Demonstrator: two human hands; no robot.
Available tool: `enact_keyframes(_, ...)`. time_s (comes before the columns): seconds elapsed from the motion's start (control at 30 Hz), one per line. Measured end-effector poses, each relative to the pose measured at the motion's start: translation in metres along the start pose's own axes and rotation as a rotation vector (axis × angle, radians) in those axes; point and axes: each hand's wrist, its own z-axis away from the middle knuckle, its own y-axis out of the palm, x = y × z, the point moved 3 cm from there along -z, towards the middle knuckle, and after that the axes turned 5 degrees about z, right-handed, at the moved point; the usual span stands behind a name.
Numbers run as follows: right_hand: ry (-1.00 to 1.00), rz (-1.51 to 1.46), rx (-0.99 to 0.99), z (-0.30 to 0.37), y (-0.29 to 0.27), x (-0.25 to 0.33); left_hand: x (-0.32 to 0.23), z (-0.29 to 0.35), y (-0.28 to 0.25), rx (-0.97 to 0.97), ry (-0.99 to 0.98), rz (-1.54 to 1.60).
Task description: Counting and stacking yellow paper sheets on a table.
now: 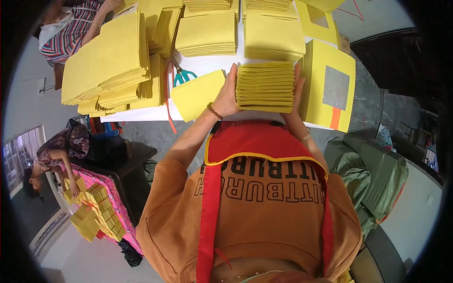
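Note:
A thick stack of yellow folded sheets is upright at the front edge of the white table, its many folded edges facing me. My left hand presses on its left side, and my right hand presses on its right side, so the stack sits squeezed between both palms. Just left of my left hand lies a single yellow folded piece. Scissors with teal handles rest beyond that piece. Close to my right hand is a yellow box-like stack with a grey panel and an orange strip.
More yellow stacks fill the table's far side, with a tall leaning pile at left. A red ribbon hangs over the front edge. One person in stripes is at far left; another person handles yellow pieces on a pink-covered table.

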Motion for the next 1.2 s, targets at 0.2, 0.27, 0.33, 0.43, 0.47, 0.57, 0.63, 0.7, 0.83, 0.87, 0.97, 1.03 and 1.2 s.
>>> enact_keyframes(0.2, 0.286, -0.155, 0.033, -0.007, 0.014, -0.001, -0.017, -0.021, -0.013, -0.084, -0.060, 0.204)
enact_keyframes(0.27, 0.239, -0.073, 0.041, -0.010, 0.012, -0.006, -0.015, -0.023, -0.015, -0.162, -0.122, 0.419)
enact_keyframes(0.33, 0.189, 0.009, 0.050, -0.011, 0.011, -0.007, -0.010, -0.027, -0.016, -0.151, -0.096, 0.329)
enact_keyframes(0.43, 0.248, 0.026, 0.025, -0.006, 0.008, -0.006, -0.015, -0.029, -0.026, -0.139, -0.127, 0.361)
enact_keyframes(0.47, 0.230, -0.101, 0.106, -0.003, 0.006, -0.008, -0.018, -0.031, -0.031, -0.152, -0.125, 0.358)
enact_keyframes(0.57, -0.016, 0.160, 0.304, 0.004, 0.016, 0.016, -0.031, -0.035, -0.041, -0.158, -0.246, 0.717)
enact_keyframes(0.63, -0.257, 0.544, 0.406, 0.002, 0.031, 0.038, -0.051, -0.040, -0.055, -0.204, -0.193, 0.704)
enact_keyframes(0.7, 0.156, 0.467, 0.287, -0.002, 0.031, 0.041, -0.078, -0.041, -0.065, -0.190, -0.254, 0.687)
enact_keyframes(0.83, 0.322, 0.038, 0.220, -0.006, 0.010, 0.031, -0.114, -0.045, -0.093, -0.035, -0.260, 0.734)
enact_keyframes(0.87, 0.314, 0.030, 0.220, -0.006, 0.006, 0.035, -0.125, -0.044, -0.100, -0.001, -0.275, 0.786)
enact_keyframes(0.97, 0.298, 0.014, 0.221, -0.005, -0.001, 0.042, -0.140, -0.044, -0.100, -0.088, -0.308, 0.996)
enact_keyframes(1.03, 0.296, 0.001, 0.229, -0.005, -0.003, 0.045, -0.150, -0.047, -0.099, -0.145, -0.286, 0.964)
enact_keyframes(1.2, 0.308, -0.043, 0.273, -0.004, -0.008, 0.047, -0.172, -0.045, -0.097, -0.144, -0.317, 0.866)
